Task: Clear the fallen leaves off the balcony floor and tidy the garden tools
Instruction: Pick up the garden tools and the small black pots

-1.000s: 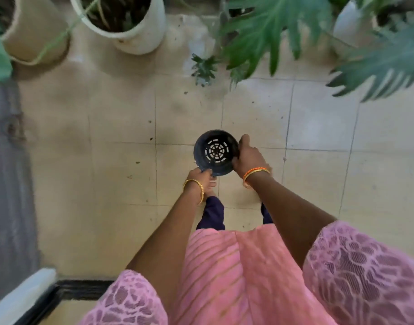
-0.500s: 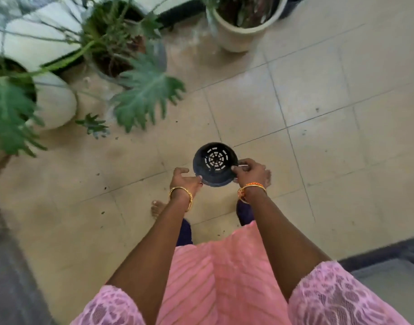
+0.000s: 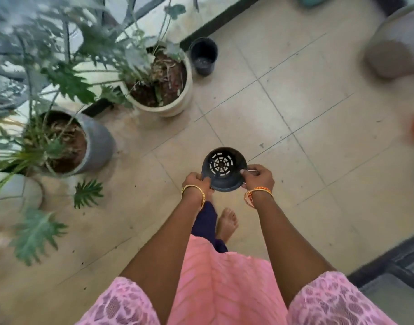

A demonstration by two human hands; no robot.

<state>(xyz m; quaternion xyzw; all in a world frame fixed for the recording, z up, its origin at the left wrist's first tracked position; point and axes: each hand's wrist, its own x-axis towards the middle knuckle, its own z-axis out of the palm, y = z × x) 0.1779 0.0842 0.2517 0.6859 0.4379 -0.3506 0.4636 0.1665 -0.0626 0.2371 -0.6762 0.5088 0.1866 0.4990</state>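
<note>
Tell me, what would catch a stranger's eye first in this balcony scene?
At centre, the left hand and right hand hold a small black plastic pot, its slotted bottom showing. To the left stand leafy plants in a cream pot and a grey pot; another black pot stands beyond them.

Arms: both reach forward and down, bare below pink sleeves.
Left hand (image 3: 196, 182): fingers curled — gripping the black pot (image 3: 223, 168) at its left rim.
Right hand (image 3: 257, 178): fingers curled — pinching the right rim.
Wrists: bangles on both.
</note>
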